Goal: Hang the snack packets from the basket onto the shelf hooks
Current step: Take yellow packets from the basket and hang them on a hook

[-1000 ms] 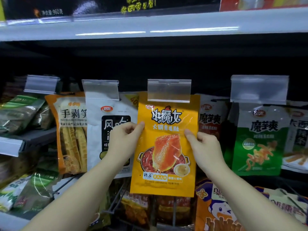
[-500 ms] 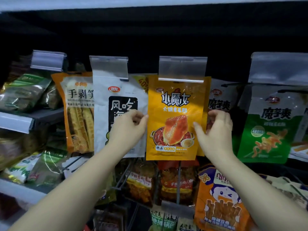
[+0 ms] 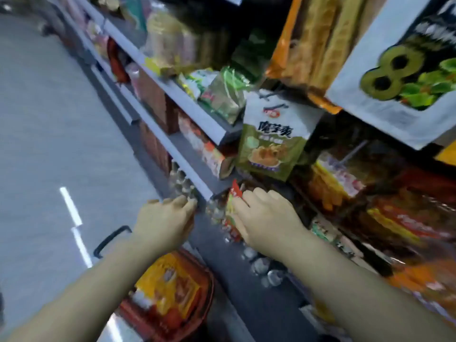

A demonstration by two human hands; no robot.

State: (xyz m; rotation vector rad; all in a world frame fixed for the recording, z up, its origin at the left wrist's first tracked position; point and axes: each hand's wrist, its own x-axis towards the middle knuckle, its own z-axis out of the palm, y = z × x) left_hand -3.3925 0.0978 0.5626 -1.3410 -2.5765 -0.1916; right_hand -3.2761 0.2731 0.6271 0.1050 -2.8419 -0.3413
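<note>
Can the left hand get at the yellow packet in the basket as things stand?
Probably yes. The left hand holds nothing and hangs right above the red basket, whose yellow packet lies uncovered on top; only the forearm crosses part of it.

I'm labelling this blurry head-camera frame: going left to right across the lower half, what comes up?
Grey floor → black basket handle → left hand → right hand → blurred orange and red packets on the lower shelf.
</note>
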